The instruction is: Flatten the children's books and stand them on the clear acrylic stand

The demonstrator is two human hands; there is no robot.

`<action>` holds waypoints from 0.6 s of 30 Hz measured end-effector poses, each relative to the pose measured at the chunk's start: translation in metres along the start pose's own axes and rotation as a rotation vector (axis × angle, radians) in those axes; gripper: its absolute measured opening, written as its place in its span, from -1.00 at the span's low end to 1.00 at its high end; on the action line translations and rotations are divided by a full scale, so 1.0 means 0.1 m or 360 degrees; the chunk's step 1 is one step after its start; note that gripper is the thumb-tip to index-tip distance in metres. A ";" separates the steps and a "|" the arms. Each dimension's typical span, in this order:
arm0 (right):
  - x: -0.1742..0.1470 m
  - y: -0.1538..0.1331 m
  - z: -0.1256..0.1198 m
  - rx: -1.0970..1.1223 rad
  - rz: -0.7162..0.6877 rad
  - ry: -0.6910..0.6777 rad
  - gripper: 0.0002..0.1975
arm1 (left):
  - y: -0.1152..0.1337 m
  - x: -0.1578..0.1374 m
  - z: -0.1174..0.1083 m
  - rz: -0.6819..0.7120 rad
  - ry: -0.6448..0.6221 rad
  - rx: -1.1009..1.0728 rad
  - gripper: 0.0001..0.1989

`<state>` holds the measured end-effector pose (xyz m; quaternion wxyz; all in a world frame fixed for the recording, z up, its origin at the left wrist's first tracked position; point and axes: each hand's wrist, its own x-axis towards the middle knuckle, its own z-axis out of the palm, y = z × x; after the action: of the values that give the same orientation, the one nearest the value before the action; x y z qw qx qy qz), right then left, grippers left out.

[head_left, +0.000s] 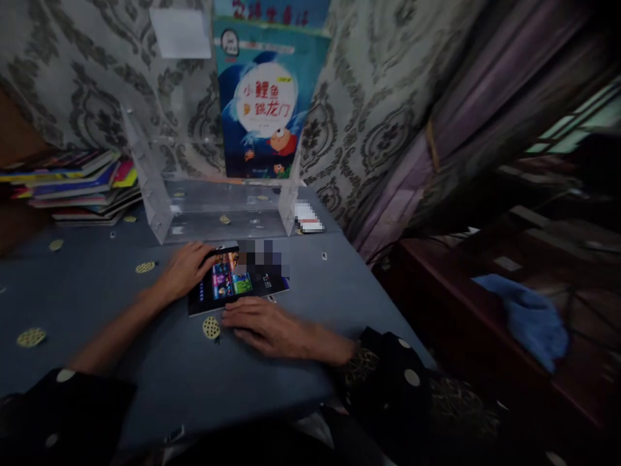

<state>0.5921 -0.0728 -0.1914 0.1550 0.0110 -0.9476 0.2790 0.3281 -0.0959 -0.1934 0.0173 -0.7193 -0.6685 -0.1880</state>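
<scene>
head view now: dark book point(226, 285) lying flat, inward of the bench's point(349, 307) right edge, left hand point(187, 272) loosely spread over its left end, right hand point(266, 325) flat by its near edge (neither seems to grip); an uneven push could skid it into the clear stand point(158, 210).

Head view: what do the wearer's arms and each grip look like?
Left grip and right grip are bare hands, ungloved. Left sleeve and right sleeve are black with pale round dots; the right shows lighter, net-like patterning at its cuff.
</scene>
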 end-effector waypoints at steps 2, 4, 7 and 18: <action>-0.04 0.01 -0.03 0.0053 0.0072 0.0036 -0.70 | 0.10 0.14 0.02 0.0011 -0.0056 0.0171 -0.65; -0.03 0.02 -0.05 0.0083 0.0115 0.0013 -0.71 | 0.21 0.28 0.05 0.0020 -0.0094 0.0280 -0.66; 0.00 0.04 -0.07 0.0114 0.0151 -0.0004 -0.71 | 0.32 0.45 0.09 -0.0013 -0.0130 0.0354 -0.66; -0.03 -0.01 -0.18 0.0093 0.0105 -0.0020 -0.74 | 0.31 0.66 -0.09 -0.0149 -0.0408 -0.0362 -0.41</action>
<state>0.5997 -0.0647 -0.1773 0.1393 -0.0141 -0.9399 0.3116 0.3586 -0.0390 -0.1586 -0.1582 -0.7028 -0.6725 -0.1698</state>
